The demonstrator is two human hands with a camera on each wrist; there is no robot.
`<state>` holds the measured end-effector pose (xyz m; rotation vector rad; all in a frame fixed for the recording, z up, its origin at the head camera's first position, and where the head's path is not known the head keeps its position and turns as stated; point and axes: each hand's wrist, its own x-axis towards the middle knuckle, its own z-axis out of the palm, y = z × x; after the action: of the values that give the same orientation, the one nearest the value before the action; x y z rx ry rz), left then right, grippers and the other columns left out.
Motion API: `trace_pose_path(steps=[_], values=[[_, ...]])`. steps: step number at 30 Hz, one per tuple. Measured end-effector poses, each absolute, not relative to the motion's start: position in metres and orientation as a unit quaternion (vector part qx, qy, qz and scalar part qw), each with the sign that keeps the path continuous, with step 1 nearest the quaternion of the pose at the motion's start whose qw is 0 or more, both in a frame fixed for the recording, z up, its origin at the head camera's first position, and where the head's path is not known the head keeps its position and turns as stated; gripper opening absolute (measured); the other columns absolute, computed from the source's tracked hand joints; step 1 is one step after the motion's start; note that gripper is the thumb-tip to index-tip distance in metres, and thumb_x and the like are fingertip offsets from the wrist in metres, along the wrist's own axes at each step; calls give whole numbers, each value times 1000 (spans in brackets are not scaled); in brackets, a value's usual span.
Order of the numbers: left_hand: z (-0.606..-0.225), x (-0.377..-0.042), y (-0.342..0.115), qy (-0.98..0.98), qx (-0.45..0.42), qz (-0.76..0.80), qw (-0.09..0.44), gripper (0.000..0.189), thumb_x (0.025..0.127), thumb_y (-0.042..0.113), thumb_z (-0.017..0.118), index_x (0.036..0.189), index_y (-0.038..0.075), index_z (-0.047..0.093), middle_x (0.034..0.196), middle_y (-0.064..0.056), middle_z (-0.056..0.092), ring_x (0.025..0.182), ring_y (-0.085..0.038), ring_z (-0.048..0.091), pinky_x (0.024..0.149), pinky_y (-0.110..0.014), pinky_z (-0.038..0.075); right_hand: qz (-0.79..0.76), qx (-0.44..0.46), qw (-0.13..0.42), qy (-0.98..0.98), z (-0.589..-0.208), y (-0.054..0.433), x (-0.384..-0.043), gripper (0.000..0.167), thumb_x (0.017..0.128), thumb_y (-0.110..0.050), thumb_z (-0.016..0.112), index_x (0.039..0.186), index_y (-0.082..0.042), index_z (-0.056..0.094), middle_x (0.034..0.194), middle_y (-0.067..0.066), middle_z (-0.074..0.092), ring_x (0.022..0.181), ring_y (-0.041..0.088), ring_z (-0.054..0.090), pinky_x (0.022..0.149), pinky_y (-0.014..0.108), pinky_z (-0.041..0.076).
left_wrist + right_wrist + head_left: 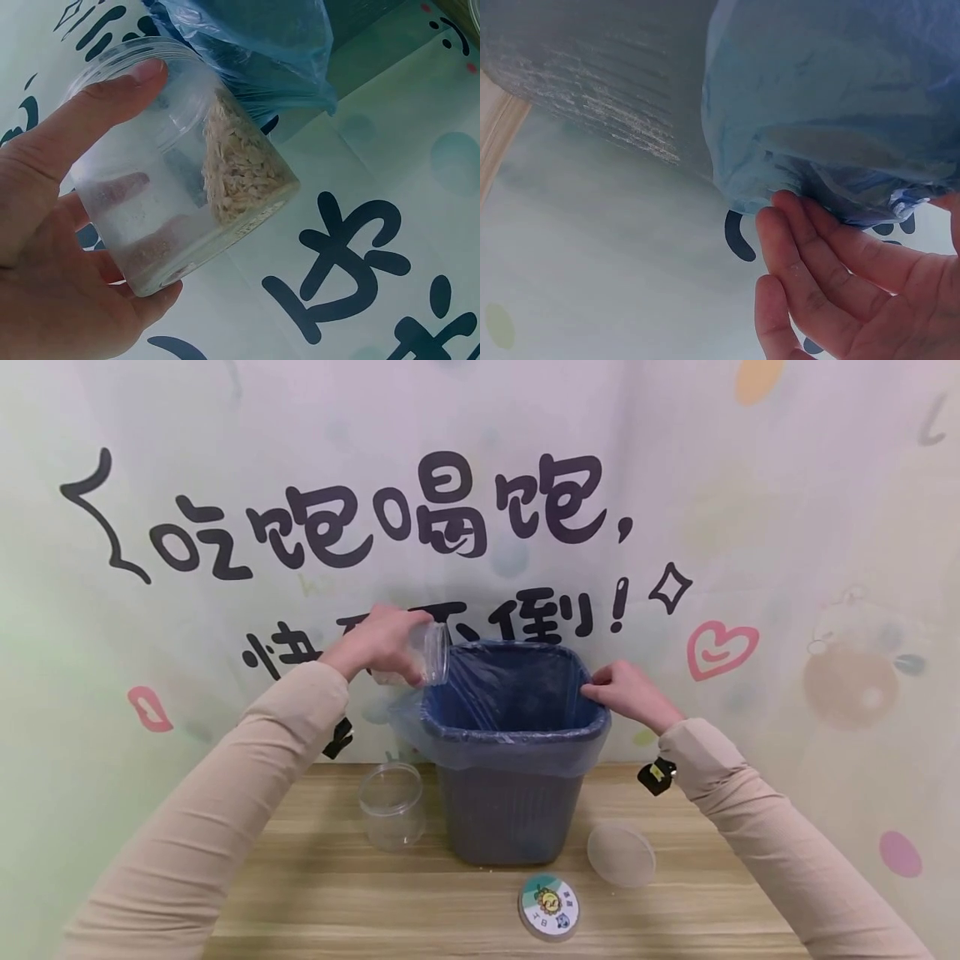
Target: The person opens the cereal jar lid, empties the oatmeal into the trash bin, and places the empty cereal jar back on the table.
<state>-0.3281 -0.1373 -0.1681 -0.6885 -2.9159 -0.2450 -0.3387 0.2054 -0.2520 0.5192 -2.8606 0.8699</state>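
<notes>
Aslant, clear cylindrical jar (180,161) gripped by left hand (381,643), coarse flakes (244,165) inside, right hand (632,693) pinching crinkly liner (513,753)

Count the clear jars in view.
2: a tilted jar in the left hand, by the bin, and an uncovered jar on the table, left of the bin. The bin's bottom is hidden.

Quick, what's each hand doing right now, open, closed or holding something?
Left hand: holding a tilted clear jar with pale flakes inside.
Right hand: holding the bag-lined bin rim.
</notes>
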Motion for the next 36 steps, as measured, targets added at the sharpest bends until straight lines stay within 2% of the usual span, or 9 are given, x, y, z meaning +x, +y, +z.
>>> trace_pose_path(steps=[5, 14, 28, 36], values=[[-167, -326, -134, -970, -220, -84, 56, 82, 65, 12, 83, 138, 3, 47, 128, -25, 52, 121, -43, 35, 94, -56, 39, 285, 172, 57, -941, -252, 206, -338, 29, 92, -17, 59, 66, -5, 57, 55, -3, 37, 53, 14, 36, 52, 29, 29], [-163, -328, -127, -972, -224, -54, 51, 80, 66, 13, 85, 137, 4, 48, 124, -22, 54, 117, -41, 37, 92, -53, 41, 286, 177, 60, -940, -253, 206, -337, 32, 92, -17, 59, 62, -7, 53, 54, -4, 34, 51, 13, 34, 51, 28, 27], [-159, -328, -119, -970, -238, 14, 49, 80, 64, 17, 89, 133, 3, 51, 120, -17, 59, 113, -38, 44, 99, -47, 32, 286, 166, 54, -942, -252, 205, -337, 28, 92, -17, 58, 67, -4, 57, 56, -2, 37, 53, 14, 37, 53, 29, 29], [-157, -327, -117, -972, -228, 18, 48, 79, 63, 16, 88, 133, 6, 52, 121, -18, 57, 113, -39, 40, 95, -48, 37, 286, 170, 58, -941, -251, 204, -338, 30, 92, -17, 58, 64, -7, 54, 56, -3, 35, 53, 14, 35, 52, 29, 28]])
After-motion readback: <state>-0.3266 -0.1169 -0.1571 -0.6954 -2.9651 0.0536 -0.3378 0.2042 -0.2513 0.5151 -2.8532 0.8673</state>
